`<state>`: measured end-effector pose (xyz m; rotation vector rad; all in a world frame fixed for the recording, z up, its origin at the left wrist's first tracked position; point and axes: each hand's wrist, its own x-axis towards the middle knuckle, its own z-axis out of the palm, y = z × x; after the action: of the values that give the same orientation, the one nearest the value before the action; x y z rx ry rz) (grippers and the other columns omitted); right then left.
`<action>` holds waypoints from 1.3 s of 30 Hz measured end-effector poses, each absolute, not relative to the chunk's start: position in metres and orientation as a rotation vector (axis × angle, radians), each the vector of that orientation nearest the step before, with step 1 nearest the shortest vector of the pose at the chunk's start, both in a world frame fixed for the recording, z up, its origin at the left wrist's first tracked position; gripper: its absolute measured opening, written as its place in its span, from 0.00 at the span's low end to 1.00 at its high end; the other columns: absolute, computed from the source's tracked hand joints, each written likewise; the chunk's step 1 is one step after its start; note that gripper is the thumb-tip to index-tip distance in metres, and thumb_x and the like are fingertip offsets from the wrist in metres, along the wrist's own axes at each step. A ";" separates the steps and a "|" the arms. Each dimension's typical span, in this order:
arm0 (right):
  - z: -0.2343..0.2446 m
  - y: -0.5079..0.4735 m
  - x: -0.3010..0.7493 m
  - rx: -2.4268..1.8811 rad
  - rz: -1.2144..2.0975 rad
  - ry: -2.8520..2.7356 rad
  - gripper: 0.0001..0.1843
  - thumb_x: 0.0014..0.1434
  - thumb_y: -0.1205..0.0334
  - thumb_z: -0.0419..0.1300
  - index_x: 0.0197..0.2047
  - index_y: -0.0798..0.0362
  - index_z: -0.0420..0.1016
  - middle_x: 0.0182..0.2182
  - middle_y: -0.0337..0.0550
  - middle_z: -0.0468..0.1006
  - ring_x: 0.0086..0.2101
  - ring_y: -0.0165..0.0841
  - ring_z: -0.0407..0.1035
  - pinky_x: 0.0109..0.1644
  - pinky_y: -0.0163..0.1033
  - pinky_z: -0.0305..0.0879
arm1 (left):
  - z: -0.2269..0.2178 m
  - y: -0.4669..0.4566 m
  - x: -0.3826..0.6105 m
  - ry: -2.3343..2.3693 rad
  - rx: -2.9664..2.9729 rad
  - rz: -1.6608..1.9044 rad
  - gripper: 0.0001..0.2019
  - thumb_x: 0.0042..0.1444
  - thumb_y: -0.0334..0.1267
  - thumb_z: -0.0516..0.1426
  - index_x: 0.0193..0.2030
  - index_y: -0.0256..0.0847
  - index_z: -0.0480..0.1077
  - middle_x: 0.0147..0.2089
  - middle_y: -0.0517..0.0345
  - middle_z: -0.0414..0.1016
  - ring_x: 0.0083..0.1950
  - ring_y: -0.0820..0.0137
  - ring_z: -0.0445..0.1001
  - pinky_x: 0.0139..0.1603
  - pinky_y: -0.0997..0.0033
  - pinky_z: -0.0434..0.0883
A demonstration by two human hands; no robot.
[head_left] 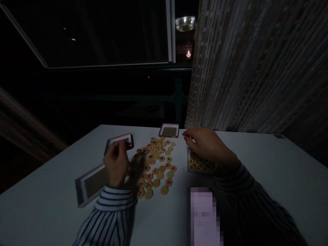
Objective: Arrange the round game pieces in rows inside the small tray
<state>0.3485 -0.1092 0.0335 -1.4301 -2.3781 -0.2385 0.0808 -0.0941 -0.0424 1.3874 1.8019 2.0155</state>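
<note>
Right hand (211, 145) hides part of a box (191, 155) right of scattered discs (162, 168); left hand (116, 165) hovers left, both grips unclear

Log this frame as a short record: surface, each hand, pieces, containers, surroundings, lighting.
Surface: white table
Left hand: thumb and fingers drawn together, by the far-left tray; any grip unclear
Right hand: above the right box, partly hiding it; any grip unclear
Loose pieces: round, mid-table; some marked red or black, others showing blank faces
Boxed pieces: dark markings, inside the right box
Other containers: near-left tray, back tray
Surroundings: strand curtain, right
Lighting: dim
</note>
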 end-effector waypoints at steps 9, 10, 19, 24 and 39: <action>0.028 -0.106 0.350 -1.462 -0.229 -2.403 0.17 0.61 0.61 0.46 0.46 0.53 0.73 0.41 0.45 0.77 0.42 0.37 0.70 0.45 0.38 0.62 | -0.058 -0.093 0.067 1.797 1.249 2.078 0.11 0.50 0.43 0.54 0.33 0.37 0.71 0.32 0.57 0.74 0.35 0.71 0.73 0.39 0.71 0.69; 0.028 -0.105 0.350 -1.464 -0.229 -2.410 0.17 0.61 0.61 0.46 0.46 0.53 0.72 0.42 0.45 0.77 0.42 0.37 0.70 0.45 0.38 0.62 | -0.060 -0.091 0.065 1.768 1.182 2.081 0.12 0.50 0.44 0.55 0.33 0.37 0.71 0.31 0.58 0.73 0.34 0.71 0.73 0.37 0.71 0.70; 0.024 -0.099 0.361 -1.452 -0.212 -2.463 0.17 0.60 0.64 0.46 0.47 0.52 0.72 0.44 0.44 0.77 0.44 0.36 0.70 0.47 0.39 0.62 | -0.062 -0.089 0.064 1.622 0.931 2.017 0.11 0.46 0.43 0.58 0.31 0.38 0.71 0.25 0.62 0.71 0.28 0.75 0.70 0.30 0.75 0.68; 0.024 -0.098 0.363 -1.456 -0.211 -2.482 0.18 0.59 0.65 0.46 0.47 0.53 0.72 0.43 0.44 0.77 0.44 0.36 0.70 0.47 0.39 0.62 | -0.063 -0.089 0.064 1.632 0.971 1.955 0.12 0.43 0.44 0.59 0.32 0.38 0.72 0.27 0.61 0.73 0.30 0.73 0.71 0.31 0.73 0.69; 0.022 -0.096 0.359 -1.524 -0.199 -2.512 0.18 0.59 0.64 0.47 0.49 0.53 0.71 0.45 0.45 0.76 0.44 0.36 0.69 0.48 0.38 0.61 | -0.064 -0.089 0.062 1.618 1.008 1.934 0.12 0.43 0.44 0.59 0.32 0.38 0.72 0.29 0.59 0.74 0.32 0.72 0.71 0.33 0.73 0.70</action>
<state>0.3590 -0.0965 0.0224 -1.5241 -2.5118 -0.1991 0.0618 -0.0887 -0.0637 1.0082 1.6185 1.9340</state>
